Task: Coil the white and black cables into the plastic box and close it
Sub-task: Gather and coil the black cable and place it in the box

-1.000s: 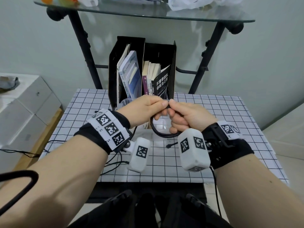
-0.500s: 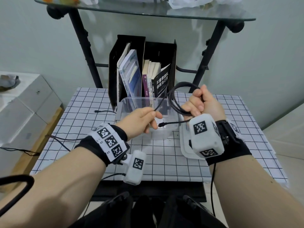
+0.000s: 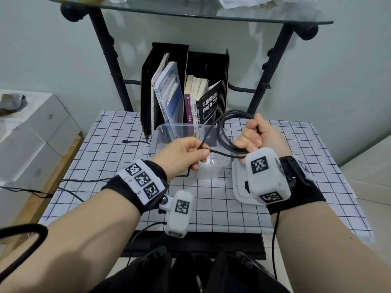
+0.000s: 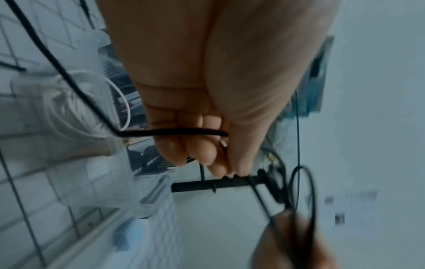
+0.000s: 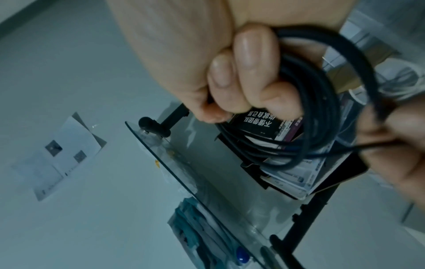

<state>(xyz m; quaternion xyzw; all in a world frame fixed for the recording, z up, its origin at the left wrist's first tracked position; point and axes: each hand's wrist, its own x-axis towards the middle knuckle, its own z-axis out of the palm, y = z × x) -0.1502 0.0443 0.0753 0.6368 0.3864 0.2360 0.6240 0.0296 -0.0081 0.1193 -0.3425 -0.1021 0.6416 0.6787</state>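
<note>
My right hand (image 3: 251,136) grips a black cable (image 3: 222,135) wound into several loops, raised above the right side of a clear plastic box (image 3: 169,132). In the right wrist view my curled fingers (image 5: 241,81) close round the coil (image 5: 322,109). My left hand (image 3: 201,153) pinches the cable's free strand in front of the box; the strand (image 4: 172,133) crosses my fingertips (image 4: 202,151) in the left wrist view. A coiled white cable (image 4: 69,105) lies inside the box. The box's lid (image 3: 239,182) lies flat on the table to the right, partly hidden by my right wrist.
A black file holder with books (image 3: 184,87) stands right behind the box. Black frame legs carry a glass shelf (image 3: 190,11) overhead. Thin black wires (image 3: 135,142) trail over the checked tablecloth (image 3: 211,208) at the left. White cartons (image 3: 31,134) stand left of the table.
My hands were together over the box; they have parted. The right hand rose to the right with the coil, and the left drew the free strand down and left.
</note>
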